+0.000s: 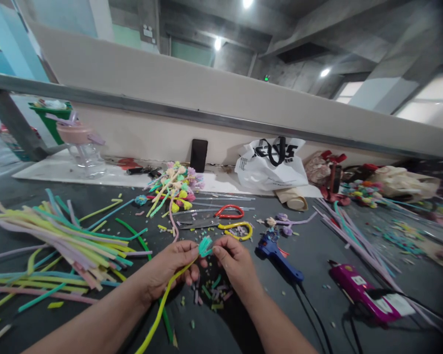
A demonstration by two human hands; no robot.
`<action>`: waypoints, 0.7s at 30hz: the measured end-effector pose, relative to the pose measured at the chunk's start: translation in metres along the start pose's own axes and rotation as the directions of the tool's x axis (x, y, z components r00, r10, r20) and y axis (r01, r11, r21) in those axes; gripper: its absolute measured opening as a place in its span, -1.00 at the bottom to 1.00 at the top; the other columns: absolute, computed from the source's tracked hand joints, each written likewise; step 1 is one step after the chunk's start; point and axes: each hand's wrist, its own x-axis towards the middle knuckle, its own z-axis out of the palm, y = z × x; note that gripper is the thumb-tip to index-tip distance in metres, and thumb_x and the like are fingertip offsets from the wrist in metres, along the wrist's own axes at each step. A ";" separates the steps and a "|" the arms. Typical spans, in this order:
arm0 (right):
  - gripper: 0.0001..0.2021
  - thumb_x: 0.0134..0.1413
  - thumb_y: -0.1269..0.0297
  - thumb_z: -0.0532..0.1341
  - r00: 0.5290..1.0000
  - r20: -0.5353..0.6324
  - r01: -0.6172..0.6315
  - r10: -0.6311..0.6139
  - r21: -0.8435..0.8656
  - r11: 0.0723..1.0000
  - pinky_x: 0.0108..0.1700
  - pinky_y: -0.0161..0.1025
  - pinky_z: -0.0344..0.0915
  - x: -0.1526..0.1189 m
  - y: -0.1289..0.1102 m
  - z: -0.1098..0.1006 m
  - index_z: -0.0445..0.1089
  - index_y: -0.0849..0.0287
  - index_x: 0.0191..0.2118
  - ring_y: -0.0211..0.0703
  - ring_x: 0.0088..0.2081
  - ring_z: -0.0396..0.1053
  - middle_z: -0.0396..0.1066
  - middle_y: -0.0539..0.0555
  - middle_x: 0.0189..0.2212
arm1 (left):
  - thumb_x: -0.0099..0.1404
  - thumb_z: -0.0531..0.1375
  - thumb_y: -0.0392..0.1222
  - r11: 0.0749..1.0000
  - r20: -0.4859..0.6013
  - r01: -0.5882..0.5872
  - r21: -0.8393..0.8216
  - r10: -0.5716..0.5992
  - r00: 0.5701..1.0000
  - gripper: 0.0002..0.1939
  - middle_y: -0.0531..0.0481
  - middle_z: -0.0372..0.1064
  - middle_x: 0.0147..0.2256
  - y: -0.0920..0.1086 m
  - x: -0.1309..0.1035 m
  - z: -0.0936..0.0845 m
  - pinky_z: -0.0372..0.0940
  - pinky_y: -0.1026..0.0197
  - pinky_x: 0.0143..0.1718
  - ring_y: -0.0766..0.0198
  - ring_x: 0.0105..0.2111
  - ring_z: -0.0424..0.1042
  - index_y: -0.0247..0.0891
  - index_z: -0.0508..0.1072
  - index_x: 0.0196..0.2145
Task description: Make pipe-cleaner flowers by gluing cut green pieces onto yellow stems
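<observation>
Near the middle of the table a small teal pipe-cleaner flower (205, 246) is held between both hands. My left hand (175, 265) pinches its base, together with a long yellow pipe cleaner (162, 305) that hangs down toward the front edge. The fingertips of my right hand (233, 260) close on the flower's right side. A pink stem (174, 223) rises just behind my left hand. Beyond the hands lie red-handled scissors (231, 211) and yellow-handled scissors (239, 230). Small cut bits (217, 292) are scattered below the hands.
Pipe cleaners (66, 241) are heaped at left. Finished flowers (177, 184), a phone (199, 155) and a white bag (271, 164) stand behind. At right are a blue glue gun (280, 258), a magenta device (369, 292) with cables, and more pipe cleaners. A pink-lidded cup (83, 147) stands back left.
</observation>
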 end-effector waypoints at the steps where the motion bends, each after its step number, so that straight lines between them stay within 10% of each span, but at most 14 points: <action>1: -0.85 -0.03 0.23 0.15 1.000 -0.005 0.011 -0.011 -0.015 1.000 -0.52 -0.38 0.09 0.000 0.001 0.000 0.27 0.17 -0.52 -0.32 -0.59 0.12 0.14 -0.10 -0.66 | 0.14 0.17 -0.09 1.000 0.005 0.012 0.009 -0.012 1.000 -0.76 0.00 0.36 -0.54 0.001 0.000 0.000 0.08 0.50 -0.74 0.54 -0.73 0.22 -0.36 0.34 -0.46; 8: -0.84 0.01 0.21 0.13 0.997 -0.037 0.072 -0.075 -0.064 0.995 -0.53 -0.38 0.07 -0.001 0.002 0.000 0.26 0.17 -0.49 -0.32 -0.58 0.09 0.12 -0.10 -0.65 | 0.18 0.11 -0.03 0.995 0.055 0.040 0.089 -0.045 0.997 -0.72 0.16 0.14 -0.80 0.005 -0.001 0.002 -0.26 0.47 -0.85 0.58 -0.88 -0.09 -0.34 0.34 -0.46; 21: -0.88 0.04 0.33 0.08 0.976 -0.022 0.209 -0.217 -0.190 0.959 -0.35 -0.33 0.19 0.002 -0.004 -0.012 0.35 0.19 -0.33 -0.25 -0.44 0.25 0.32 0.01 -0.48 | 0.20 0.07 0.00 0.995 0.074 0.006 0.097 -0.013 0.997 -0.70 0.21 0.05 -0.83 0.007 -0.004 0.005 -0.31 0.43 -0.83 0.56 -0.87 -0.19 -0.34 0.32 -0.45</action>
